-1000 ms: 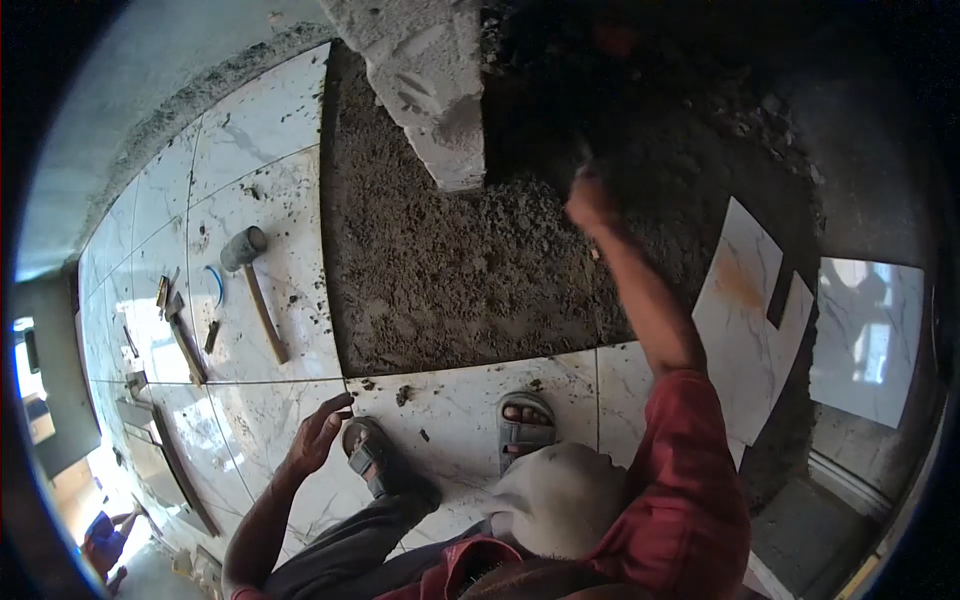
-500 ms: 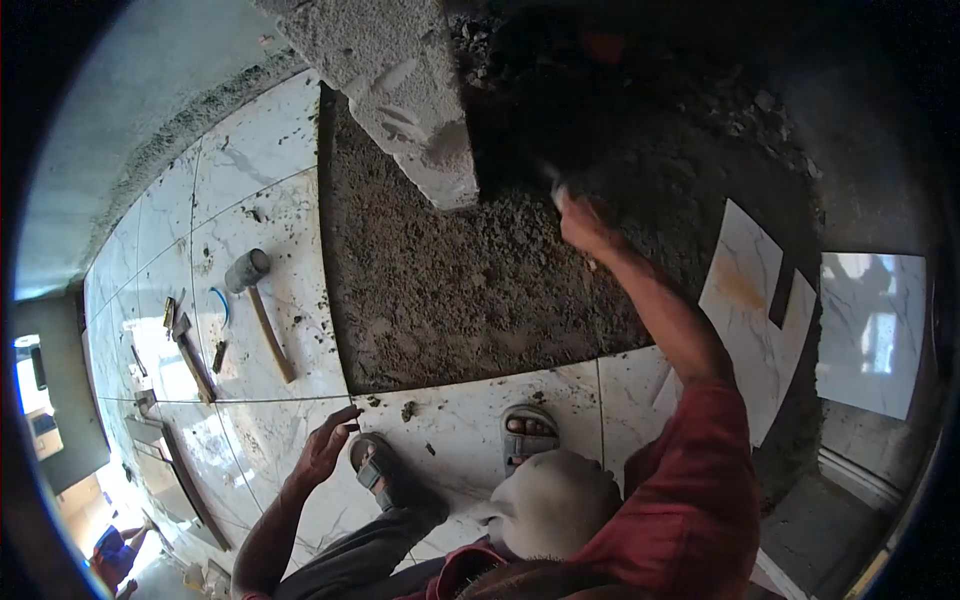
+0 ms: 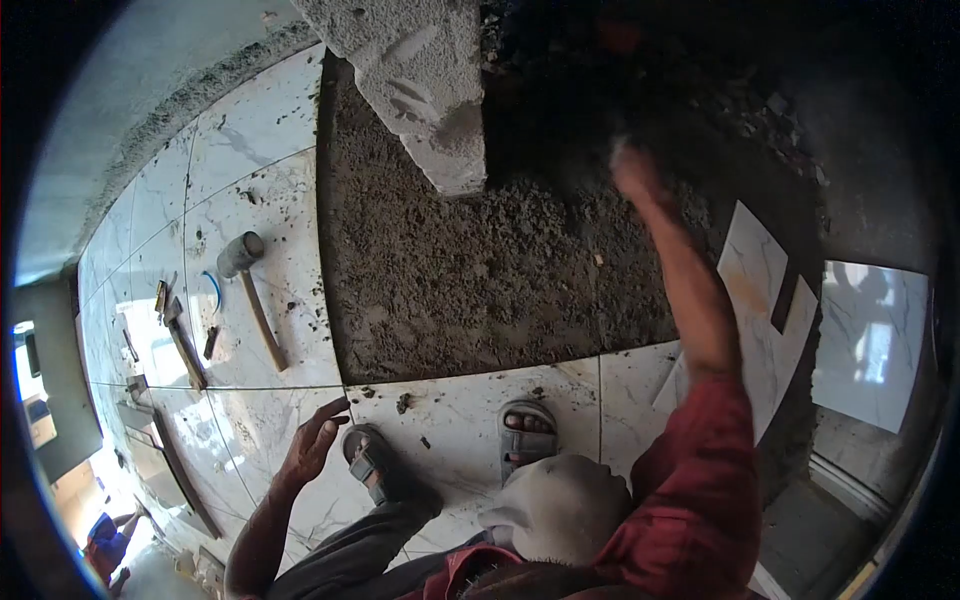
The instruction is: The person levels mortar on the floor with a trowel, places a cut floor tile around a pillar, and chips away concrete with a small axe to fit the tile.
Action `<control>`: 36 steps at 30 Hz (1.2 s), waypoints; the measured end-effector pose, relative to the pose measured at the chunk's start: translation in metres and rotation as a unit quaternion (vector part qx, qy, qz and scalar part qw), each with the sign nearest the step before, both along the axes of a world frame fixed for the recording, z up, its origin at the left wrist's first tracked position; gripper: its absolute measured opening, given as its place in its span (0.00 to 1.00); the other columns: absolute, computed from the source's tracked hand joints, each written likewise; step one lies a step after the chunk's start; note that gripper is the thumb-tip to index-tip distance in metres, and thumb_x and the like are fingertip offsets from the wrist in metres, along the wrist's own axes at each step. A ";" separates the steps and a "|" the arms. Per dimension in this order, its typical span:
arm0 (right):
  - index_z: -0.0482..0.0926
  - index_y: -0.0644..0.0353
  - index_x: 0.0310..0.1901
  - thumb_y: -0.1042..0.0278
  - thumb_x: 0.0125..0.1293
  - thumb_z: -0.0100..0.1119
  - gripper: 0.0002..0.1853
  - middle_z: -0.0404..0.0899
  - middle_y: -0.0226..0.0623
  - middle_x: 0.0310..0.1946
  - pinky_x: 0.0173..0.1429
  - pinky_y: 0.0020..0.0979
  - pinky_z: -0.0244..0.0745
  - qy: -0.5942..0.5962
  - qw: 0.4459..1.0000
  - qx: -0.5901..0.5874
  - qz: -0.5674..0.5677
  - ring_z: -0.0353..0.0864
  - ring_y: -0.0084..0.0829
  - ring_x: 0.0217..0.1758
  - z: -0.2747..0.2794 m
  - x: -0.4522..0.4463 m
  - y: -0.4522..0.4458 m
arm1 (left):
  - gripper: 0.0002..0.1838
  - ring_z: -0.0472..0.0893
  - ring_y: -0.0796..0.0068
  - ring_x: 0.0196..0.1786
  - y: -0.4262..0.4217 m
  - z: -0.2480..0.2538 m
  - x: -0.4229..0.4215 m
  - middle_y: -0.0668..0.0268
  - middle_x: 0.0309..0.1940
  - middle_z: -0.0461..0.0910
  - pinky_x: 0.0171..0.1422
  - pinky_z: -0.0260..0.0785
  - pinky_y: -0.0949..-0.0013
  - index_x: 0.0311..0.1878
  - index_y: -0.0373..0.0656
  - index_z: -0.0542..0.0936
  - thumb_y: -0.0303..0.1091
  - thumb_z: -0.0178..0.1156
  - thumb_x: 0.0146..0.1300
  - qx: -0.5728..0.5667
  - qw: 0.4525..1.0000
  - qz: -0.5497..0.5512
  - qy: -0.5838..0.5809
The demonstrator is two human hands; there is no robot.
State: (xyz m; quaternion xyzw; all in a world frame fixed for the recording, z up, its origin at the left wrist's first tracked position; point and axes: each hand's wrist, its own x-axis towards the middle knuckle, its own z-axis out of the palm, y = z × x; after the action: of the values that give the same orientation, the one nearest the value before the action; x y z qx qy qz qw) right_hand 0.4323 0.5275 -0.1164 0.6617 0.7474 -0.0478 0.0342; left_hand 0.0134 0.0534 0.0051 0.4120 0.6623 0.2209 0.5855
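My right hand (image 3: pixel 637 172) is stretched out over the far right part of the rough mortar bed (image 3: pixel 470 290). Its fingers are closed round a hand tool with a pale end (image 3: pixel 620 147); motion blur and deep shadow hide the rest. My left hand (image 3: pixel 313 447) hangs with fingers extended and nothing in it, above the marble-look floor tiles (image 3: pixel 460 420) beside my left sandal (image 3: pixel 366 462). Small crumbs of mortar lie on the tiles near it.
A rough concrete column (image 3: pixel 425 95) juts over the bed. Left on the tiles lie a rubber mallet (image 3: pixel 255 300), a hammer (image 3: pixel 184 345) and a blue ring (image 3: pixel 212 291). Cut tiles (image 3: pixel 755 290) lie at right. Another person (image 3: pixel 107 545) is far lower left.
My right hand has swept right and slightly farther away over the mortar bed with the tool. My left hand has shifted little, and the view has tilted slightly.
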 end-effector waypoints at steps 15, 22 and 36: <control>0.74 0.60 0.52 0.65 0.65 0.46 0.17 0.73 0.54 0.53 0.57 0.47 0.71 0.100 0.993 -0.001 -0.067 0.74 0.52 0.55 0.021 -0.056 0.007 | 0.32 0.75 0.57 0.57 0.006 0.000 0.001 0.52 0.58 0.71 0.62 0.64 0.59 0.63 0.34 0.65 0.54 0.40 0.71 0.010 1.000 -0.019 0.005; 0.63 0.57 0.64 0.62 0.64 0.50 0.27 0.76 0.54 0.50 0.54 0.46 0.73 0.123 0.969 -0.098 0.191 0.75 0.55 0.51 -0.023 -0.047 -0.054 | 0.33 0.75 0.58 0.57 -0.005 -0.003 -0.008 0.53 0.59 0.71 0.60 0.64 0.58 0.64 0.36 0.65 0.56 0.41 0.70 -0.012 1.000 0.003 0.004; 0.54 0.58 0.69 0.72 0.67 0.37 0.27 0.60 0.49 0.66 0.69 0.45 0.59 0.129 0.946 -0.279 0.103 0.61 0.49 0.68 -0.005 -0.049 -0.058 | 0.34 0.74 0.56 0.58 0.009 0.006 -0.005 0.51 0.59 0.70 0.61 0.64 0.59 0.64 0.35 0.64 0.57 0.39 0.70 0.022 0.999 -0.016 0.017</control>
State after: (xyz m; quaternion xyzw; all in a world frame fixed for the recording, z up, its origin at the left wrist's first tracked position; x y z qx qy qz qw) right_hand 0.3837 0.4700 -0.1210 0.5329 0.7665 -0.3356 0.1259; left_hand 0.0087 0.0626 0.0114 0.4393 0.6605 0.2190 0.5681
